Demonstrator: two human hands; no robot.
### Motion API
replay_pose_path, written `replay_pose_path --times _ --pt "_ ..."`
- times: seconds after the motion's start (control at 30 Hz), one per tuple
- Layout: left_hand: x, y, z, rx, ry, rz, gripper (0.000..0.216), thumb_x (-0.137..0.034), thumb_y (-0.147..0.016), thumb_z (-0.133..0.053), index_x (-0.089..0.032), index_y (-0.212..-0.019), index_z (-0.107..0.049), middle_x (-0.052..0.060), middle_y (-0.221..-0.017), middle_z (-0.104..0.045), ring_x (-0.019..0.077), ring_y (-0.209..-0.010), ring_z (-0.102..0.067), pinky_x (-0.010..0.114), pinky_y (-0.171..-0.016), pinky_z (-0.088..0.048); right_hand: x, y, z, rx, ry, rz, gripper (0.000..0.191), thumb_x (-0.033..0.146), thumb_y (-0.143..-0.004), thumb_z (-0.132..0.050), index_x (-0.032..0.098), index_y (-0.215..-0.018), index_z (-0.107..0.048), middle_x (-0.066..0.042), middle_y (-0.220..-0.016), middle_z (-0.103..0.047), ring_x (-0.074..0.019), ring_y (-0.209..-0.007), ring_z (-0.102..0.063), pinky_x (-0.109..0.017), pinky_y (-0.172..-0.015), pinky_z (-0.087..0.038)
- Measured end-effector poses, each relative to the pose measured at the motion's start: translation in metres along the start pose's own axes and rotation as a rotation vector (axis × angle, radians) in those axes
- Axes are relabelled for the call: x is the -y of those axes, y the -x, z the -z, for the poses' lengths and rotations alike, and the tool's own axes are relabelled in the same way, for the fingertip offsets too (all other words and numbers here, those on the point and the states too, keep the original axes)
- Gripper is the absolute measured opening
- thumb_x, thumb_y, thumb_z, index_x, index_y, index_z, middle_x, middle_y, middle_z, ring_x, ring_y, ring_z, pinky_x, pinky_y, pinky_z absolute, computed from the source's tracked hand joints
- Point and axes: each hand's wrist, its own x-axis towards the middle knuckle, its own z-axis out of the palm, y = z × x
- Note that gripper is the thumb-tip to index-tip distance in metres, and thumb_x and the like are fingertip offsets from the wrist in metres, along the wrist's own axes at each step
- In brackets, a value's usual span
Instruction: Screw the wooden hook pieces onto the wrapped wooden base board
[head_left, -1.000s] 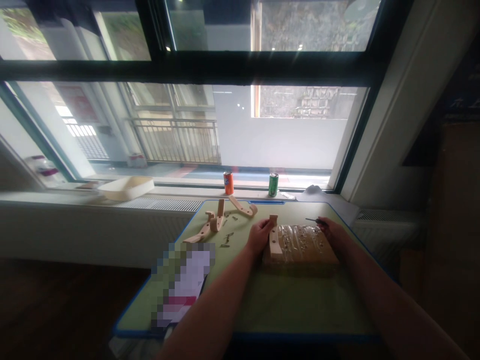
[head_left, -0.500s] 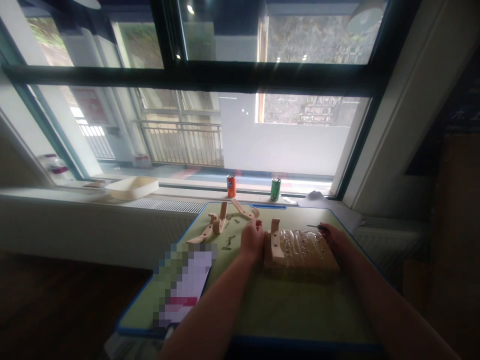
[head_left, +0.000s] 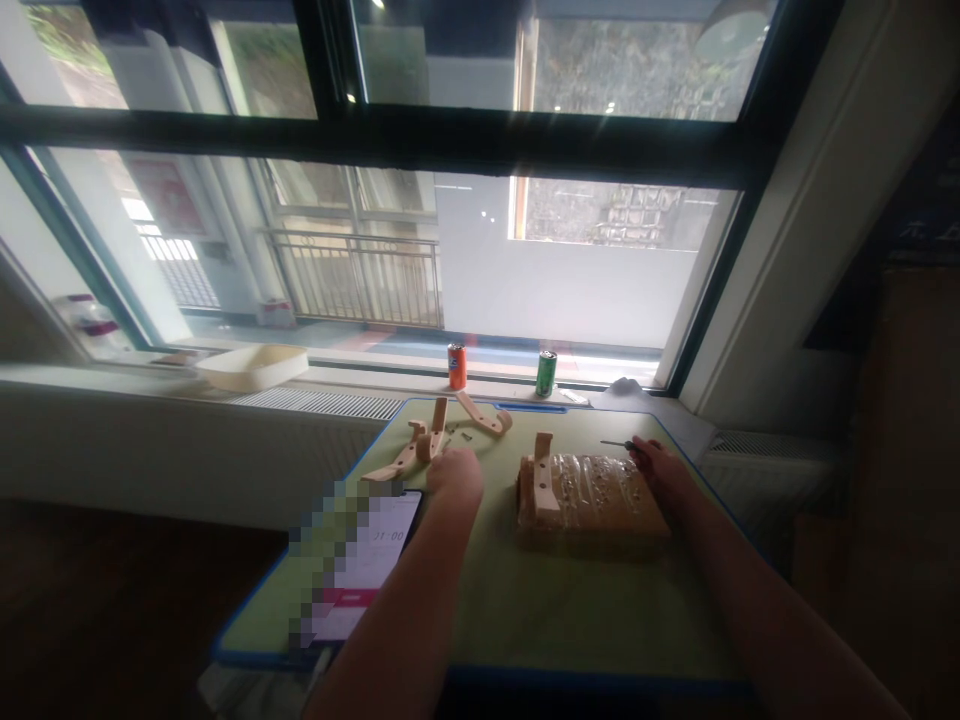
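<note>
a person's two bare hands at a green table (head_left: pixel 570 610), pictured as a clock with twelve at the window. at three o'clock sat a brown block (head_left: pixel 626 515) banded with clear tape; a pale wooden hook (head_left: pixel 544 485) lay across its nine-o'clock end, one tip rising at the far side. the right hand (head_left: pixel 651 460), at two o'clock, was closed around a screwdriver (head_left: pixel 616 443) whose thin shaft pointed to nine. the left hand (head_left: pixel 456 476), at ten o'clock, was well apart from the block, near a few small screws (head_left: pixel 466 436) and the other wooden hooks (head_left: pixel 401 462); its fingers were hidden, so its grip, and anything in it, could not be told. a phone (head_left: pixel 386 530) lay at eight o'clock.
</note>
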Motion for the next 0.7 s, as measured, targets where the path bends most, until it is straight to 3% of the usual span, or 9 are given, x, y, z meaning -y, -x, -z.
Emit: replay_pose_path --times 0.13,0.3,0.53,0.7 --pt "-0.002 0.001 -0.001 -0.111 -0.215 0.065 0.030 -0.018 -0.069 -0.056 -0.014 -0.044 -0.040 0.014 -0.068 -0.052 0.0370 -0.106 -0.045 0.050 -0.083 -0.034 0.001 0.001 -0.001 -0.009 -0.006 -0.003 0.026 0.016 -0.066 -0.068 0.025 -0.074 -0.045 0.004 -0.061 -0.060 -0.0110 -0.049 -0.057 -0.020 -0.039 -0.047" --pt "-0.008 0.001 -0.003 -0.114 -0.359 0.050 0.033 -0.012 -0.070 -0.050 -0.016 -0.042 -0.034 0.012 -0.060 -0.051 0.0343 -0.096 -0.052 0.047 -0.080 -0.038 0.001 0.003 -0.002 0.009 -0.008 -0.009 0.026 0.016 -0.066 -0.069 0.025 -0.073 -0.046 0.004 -0.059 -0.059 -0.0113 -0.050 -0.057 -0.020 -0.039 -0.047" --pt "-0.010 -0.002 0.000 -0.004 -0.476 -0.014 0.023 -0.007 -0.067 -0.052 -0.014 -0.046 -0.046 0.015 -0.067 -0.055 0.0317 -0.092 -0.055 0.041 -0.082 -0.038 0.001 0.003 0.002 0.050 0.010 -0.015 0.025 0.016 -0.066 -0.069 0.025 -0.072 -0.047 0.004 -0.060 -0.057 -0.0104 -0.050 -0.056 -0.020 -0.041 -0.047" --pt "-0.022 0.001 0.004 -0.030 -0.485 -0.116 0.007 -0.013 -0.070 -0.057 -0.014 -0.063 -0.059 0.016 -0.091 -0.058 0.0323 -0.102 -0.048 0.040 -0.088 -0.034 0.003 0.005 0.000 0.077 0.096 0.009 0.021 0.018 -0.069 -0.066 0.024 -0.070 -0.046 0.003 -0.059 -0.056 -0.0105 -0.048 -0.055 -0.021 -0.041 -0.047"
